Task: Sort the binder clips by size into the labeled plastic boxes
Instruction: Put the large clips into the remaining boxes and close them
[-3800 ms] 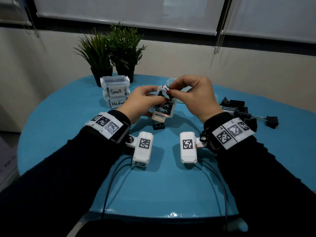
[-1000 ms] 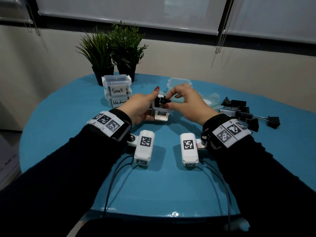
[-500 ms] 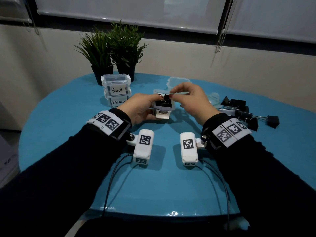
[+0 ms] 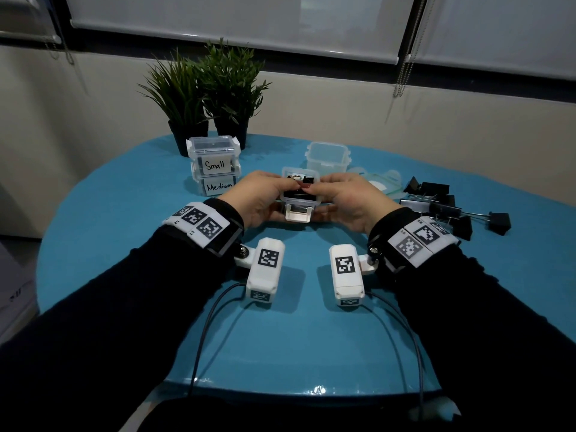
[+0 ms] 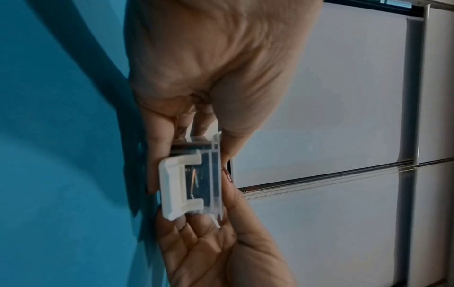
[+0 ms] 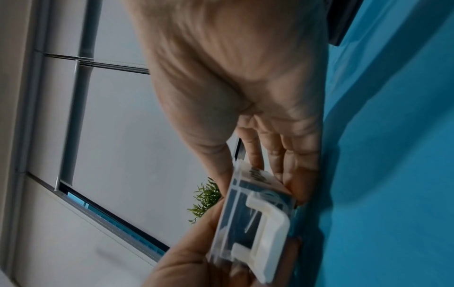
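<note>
A small clear plastic box [image 4: 300,198] with a white latch [image 4: 298,215] stands at the table's middle, with black binder clips [image 4: 304,182] inside. My left hand [image 4: 260,198] grips its left side and my right hand [image 4: 341,198] its right side, both thumbs lying over the top rim. The left wrist view shows the box [image 5: 199,174] between my left hand [image 5: 209,81] and my right hand [image 5: 221,242]. In the right wrist view my right hand's fingers [image 6: 277,155] lie along the box [image 6: 245,217]. Loose black clips [image 4: 436,201] are piled to the right.
Closed boxes labelled Small [image 4: 213,157] and Medium [image 4: 218,185] are stacked at the back left. Behind the held box sits another clear box [image 4: 327,155], with a flat clear lid [image 4: 385,182] to its right. Two potted plants [image 4: 205,95] stand at the far edge.
My right hand, which pinched a clip over the open box, has come down to the box's right side. Both hands now clasp the box on the table.
</note>
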A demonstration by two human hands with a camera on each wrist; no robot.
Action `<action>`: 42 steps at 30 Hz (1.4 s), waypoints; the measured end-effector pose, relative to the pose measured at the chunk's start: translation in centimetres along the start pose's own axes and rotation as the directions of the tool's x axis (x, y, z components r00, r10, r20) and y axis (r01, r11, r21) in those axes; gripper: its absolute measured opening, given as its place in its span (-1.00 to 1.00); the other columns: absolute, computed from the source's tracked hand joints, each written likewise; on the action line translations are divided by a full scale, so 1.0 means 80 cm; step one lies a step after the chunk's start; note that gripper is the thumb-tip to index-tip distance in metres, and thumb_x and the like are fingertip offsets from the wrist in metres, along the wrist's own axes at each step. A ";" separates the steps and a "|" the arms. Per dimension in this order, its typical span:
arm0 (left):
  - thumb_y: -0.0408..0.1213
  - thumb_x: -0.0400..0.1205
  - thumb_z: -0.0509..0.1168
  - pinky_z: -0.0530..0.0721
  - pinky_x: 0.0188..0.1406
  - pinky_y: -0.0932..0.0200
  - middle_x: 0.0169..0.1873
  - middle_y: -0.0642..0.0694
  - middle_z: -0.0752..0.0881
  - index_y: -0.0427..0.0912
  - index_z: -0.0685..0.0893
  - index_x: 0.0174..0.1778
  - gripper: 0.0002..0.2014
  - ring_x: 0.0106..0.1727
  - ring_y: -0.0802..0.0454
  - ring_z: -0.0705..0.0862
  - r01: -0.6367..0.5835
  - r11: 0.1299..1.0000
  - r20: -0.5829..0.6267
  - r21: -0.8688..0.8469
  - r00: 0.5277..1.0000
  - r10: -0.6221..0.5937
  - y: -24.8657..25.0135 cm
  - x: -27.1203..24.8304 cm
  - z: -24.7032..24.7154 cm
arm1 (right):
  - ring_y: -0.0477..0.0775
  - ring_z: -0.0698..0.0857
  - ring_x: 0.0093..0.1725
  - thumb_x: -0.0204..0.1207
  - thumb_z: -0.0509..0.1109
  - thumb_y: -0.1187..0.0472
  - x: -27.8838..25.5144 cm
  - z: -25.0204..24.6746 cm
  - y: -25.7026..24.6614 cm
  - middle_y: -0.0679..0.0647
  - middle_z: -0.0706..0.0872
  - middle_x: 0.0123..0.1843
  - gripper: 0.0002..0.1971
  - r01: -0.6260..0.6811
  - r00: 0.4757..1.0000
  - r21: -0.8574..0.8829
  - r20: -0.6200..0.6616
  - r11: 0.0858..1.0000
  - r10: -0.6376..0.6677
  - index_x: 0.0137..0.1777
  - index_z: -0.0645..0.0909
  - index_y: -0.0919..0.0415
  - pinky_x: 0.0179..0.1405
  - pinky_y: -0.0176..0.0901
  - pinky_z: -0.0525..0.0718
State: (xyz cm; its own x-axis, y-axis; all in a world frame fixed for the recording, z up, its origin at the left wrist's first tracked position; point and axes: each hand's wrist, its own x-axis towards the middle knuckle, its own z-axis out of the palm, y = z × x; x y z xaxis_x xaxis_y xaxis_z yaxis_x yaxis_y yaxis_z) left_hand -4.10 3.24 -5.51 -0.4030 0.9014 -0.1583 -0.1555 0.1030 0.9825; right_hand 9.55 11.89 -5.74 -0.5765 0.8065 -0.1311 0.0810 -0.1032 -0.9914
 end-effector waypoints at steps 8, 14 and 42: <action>0.06 0.52 0.54 0.85 -0.05 -0.13 0.08 -0.19 0.78 -0.31 0.69 0.20 -0.47 0.09 -0.08 0.79 -0.010 0.969 0.009 0.247 1.000 0.008 0.006 0.004 -0.011 | 0.40 0.82 -0.03 0.49 0.52 0.34 -0.003 -0.008 -0.003 0.36 0.83 -0.02 -0.79 0.019 0.998 -0.052 -0.066 0.998 -0.022 0.08 0.74 0.42 -0.01 0.32 0.81; 0.12 0.52 0.53 0.82 0.10 -0.02 0.16 -0.10 0.75 -0.24 0.68 0.32 -0.40 0.14 0.05 0.75 -0.122 0.901 -0.073 0.417 0.983 0.167 0.010 0.010 -0.029 | 0.28 0.75 -0.07 0.50 0.53 0.32 0.004 -0.015 -0.001 0.38 0.83 0.01 -0.93 0.073 0.993 -0.223 -0.077 0.972 -0.093 -0.19 0.82 0.28 0.15 0.28 0.70; -0.23 0.17 0.52 0.77 0.17 -0.14 0.32 -0.07 0.58 0.13 0.18 0.59 0.04 0.28 -0.16 0.62 -0.199 0.971 -0.634 0.133 0.735 0.238 0.007 0.064 -0.100 | 0.01 0.59 -0.70 0.59 0.42 0.39 -0.006 -0.020 -0.008 0.11 0.60 -0.61 -0.91 0.035 0.999 -0.360 0.036 0.932 -0.023 0.05 0.59 0.32 -0.75 -0.31 0.50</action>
State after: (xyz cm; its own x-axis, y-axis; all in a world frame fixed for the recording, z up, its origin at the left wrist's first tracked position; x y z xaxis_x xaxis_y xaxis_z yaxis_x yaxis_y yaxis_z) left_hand -13.47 4.52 -6.59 -0.9055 0.4207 0.0551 0.0498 -0.0236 0.9985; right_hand 11.07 12.47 -5.00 -0.6072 0.7872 -0.1081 0.3484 0.1415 -0.9266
